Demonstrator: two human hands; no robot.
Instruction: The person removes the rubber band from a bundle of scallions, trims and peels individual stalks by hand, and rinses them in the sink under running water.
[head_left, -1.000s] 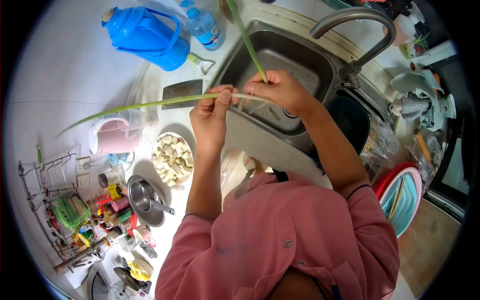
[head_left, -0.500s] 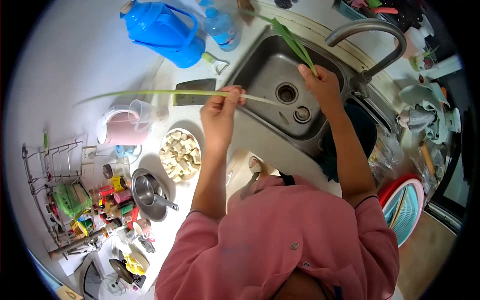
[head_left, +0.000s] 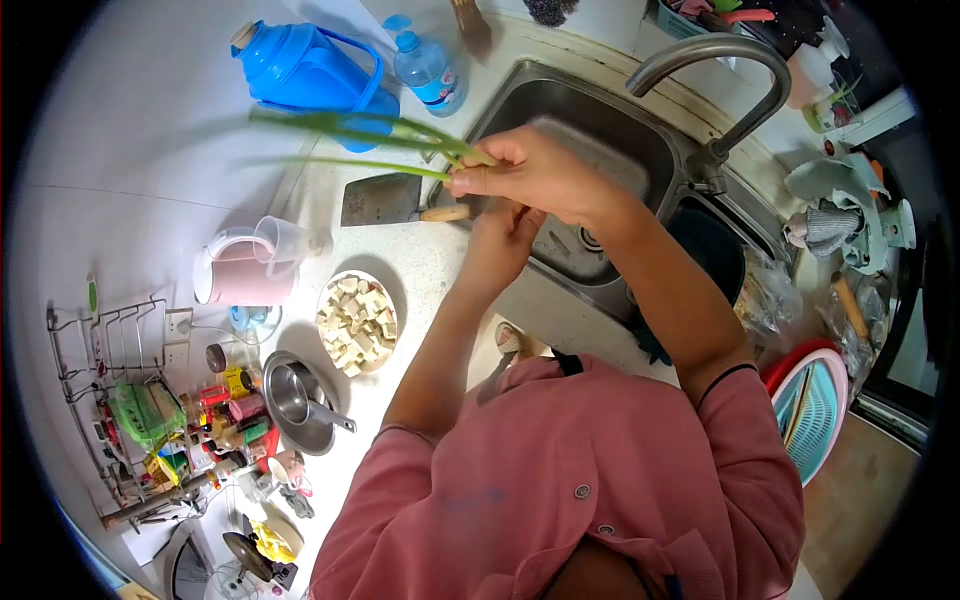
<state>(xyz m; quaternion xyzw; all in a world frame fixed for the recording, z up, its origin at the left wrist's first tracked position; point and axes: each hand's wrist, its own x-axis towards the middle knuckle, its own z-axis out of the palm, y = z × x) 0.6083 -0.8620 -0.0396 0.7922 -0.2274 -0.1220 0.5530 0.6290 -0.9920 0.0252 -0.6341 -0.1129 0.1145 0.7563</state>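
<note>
Several green scallions [head_left: 410,135] are pinched in my right hand [head_left: 545,175], over the sink's near left corner. Their leaf ends point left and are blurred by motion. My left hand [head_left: 500,245] is just below and against the right one, fingers curled closed; the right hand partly covers the fingertips, so what they grip is hidden. A cleaver [head_left: 382,200] with a wooden handle lies on the counter, left of the hands. Nearer to me is a white bowl [head_left: 392,345] full of pale tofu cubes [head_left: 355,320].
The steel sink [head_left: 640,150] has a curved faucet [head_left: 720,45] at its right. A blue thermos [head_left: 310,75] and a blue plastic bottle [head_left: 428,75] stand behind the cleaver. At left are a pink kettle [head_left: 245,270], metal bowls [head_left: 300,400] and several seasoning jars [head_left: 235,400].
My right hand has swung left from over the sink to meet the left hand, turning its scallions leftward. My left hand has moved slightly right and down. The cleaver's handle now shows.
</note>
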